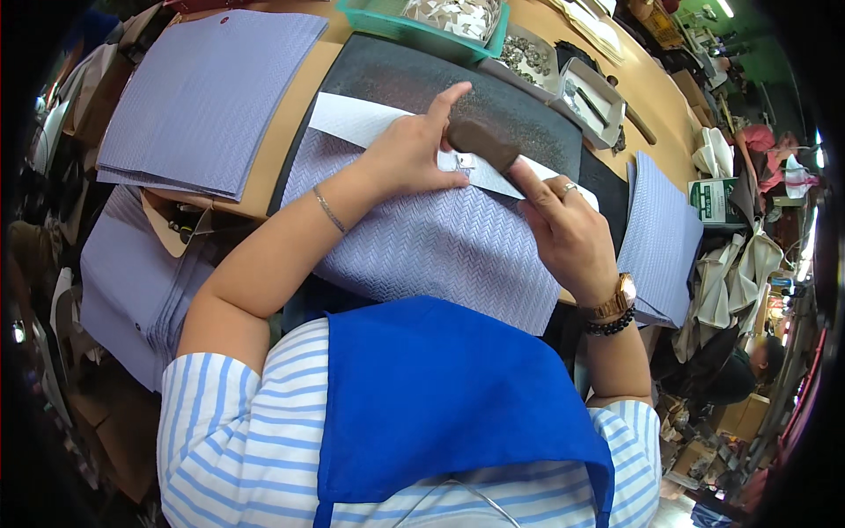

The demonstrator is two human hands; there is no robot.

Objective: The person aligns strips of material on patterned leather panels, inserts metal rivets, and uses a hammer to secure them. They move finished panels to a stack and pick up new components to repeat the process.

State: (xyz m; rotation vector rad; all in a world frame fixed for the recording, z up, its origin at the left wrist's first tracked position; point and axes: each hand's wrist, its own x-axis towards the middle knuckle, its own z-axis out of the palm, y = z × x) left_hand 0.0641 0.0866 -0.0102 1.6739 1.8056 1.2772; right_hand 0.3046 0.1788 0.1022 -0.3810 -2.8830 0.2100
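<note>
A lavender herringbone-textured sheet [422,246] lies before me, a white strip [352,119] along its far edge. My left hand [400,154] rests on the strip, index finger stretched out and thumb apart. Beside that thumb sits a small white piece [465,162] with a shiny bit on it. My right hand [572,229] is closed on a dark brown, blunt, rounded tool [484,145], held just above and right of the small piece. Its exact kind cannot be made out. Under the work is a worn black board [396,75].
Stacked lavender sheets lie left [211,97] and right [656,246] on the table. Across the back stand a green basket [370,19] of white pieces, a tray of small metal parts [528,57] and a white tray [603,123] with a dark tool. A person [748,370] is at far right.
</note>
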